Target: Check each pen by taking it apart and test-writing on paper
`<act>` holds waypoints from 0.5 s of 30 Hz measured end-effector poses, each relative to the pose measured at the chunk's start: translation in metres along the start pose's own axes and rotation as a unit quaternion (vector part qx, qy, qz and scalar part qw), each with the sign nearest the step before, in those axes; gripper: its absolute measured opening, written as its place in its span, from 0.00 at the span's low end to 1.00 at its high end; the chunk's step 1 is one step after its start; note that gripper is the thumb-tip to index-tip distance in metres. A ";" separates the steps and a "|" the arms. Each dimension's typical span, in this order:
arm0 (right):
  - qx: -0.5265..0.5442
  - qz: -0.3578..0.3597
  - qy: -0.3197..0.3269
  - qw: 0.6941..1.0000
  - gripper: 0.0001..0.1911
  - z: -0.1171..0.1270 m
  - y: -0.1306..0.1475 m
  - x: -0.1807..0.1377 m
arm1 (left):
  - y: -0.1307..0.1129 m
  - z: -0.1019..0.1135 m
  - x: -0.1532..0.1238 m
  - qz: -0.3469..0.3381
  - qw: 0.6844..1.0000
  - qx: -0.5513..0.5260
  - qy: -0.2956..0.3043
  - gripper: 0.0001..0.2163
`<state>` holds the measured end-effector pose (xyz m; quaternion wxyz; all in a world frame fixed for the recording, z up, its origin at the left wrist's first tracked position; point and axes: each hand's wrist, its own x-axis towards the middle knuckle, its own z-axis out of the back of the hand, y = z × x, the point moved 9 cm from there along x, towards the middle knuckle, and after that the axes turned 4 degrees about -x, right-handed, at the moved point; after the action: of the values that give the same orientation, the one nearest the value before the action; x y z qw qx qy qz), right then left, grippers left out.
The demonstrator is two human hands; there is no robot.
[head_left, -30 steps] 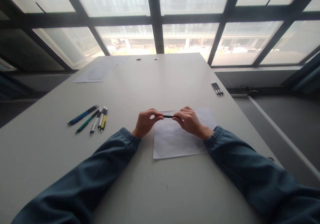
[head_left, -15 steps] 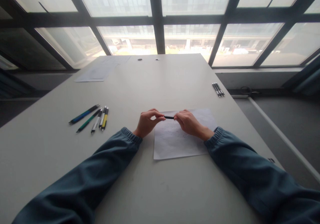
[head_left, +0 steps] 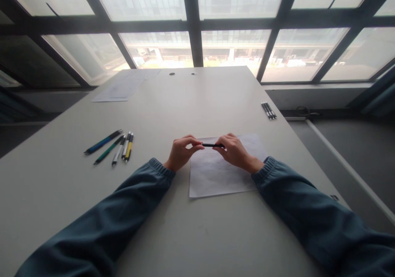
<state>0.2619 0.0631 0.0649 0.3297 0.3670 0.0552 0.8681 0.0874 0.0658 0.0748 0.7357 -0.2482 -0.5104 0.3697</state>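
Observation:
Between my two hands a dark pen (head_left: 208, 145) is held level above a white sheet of paper (head_left: 212, 182). My left hand (head_left: 182, 151) pinches the pen's left end between thumb and fingers. On the other end, my right hand (head_left: 233, 151) is closed, its thumb below and its fingers over the pen. Both ends of the pen are partly covered by fingers. Faint marks show on the paper, which lies flat on the table under my hands.
Several pens (head_left: 111, 147), blue, green, white and yellow, lie in a loose group on the left of the white table (head_left: 185, 108). Several dark pens (head_left: 268, 110) lie side by side near the right edge. More paper sheets (head_left: 117, 87) lie at the far left.
My right hand's fingers and thumb have shifted on the pen, and more of its dark barrel shows. My left hand keeps its pinch in the same place.

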 end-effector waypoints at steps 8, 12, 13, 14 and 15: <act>-0.023 0.022 0.027 0.999 0.11 -0.004 0.005 0.000 | -0.009 -0.001 0.001 -0.035 0.999 0.010 0.013 0.08; -0.028 0.029 0.028 0.999 0.11 -0.005 0.005 0.000 | -0.008 -0.001 0.002 -0.029 0.999 0.009 0.012 0.08; -0.028 0.028 0.024 0.999 0.11 -0.004 0.005 0.000 | -0.007 -0.001 0.002 -0.023 1.000 0.010 0.010 0.09; -0.028 0.025 0.020 0.999 0.12 -0.003 0.005 0.000 | -0.006 -0.001 0.002 -0.017 1.000 0.010 0.008 0.09; -0.028 0.023 0.017 0.999 0.12 -0.003 0.004 0.000 | -0.005 -0.001 0.001 -0.010 1.000 0.010 0.006 0.10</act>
<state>0.2577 0.0603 0.0647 0.3192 0.3440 0.0279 0.8826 0.0899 0.0638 0.0791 0.7450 -0.2378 -0.5047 0.3657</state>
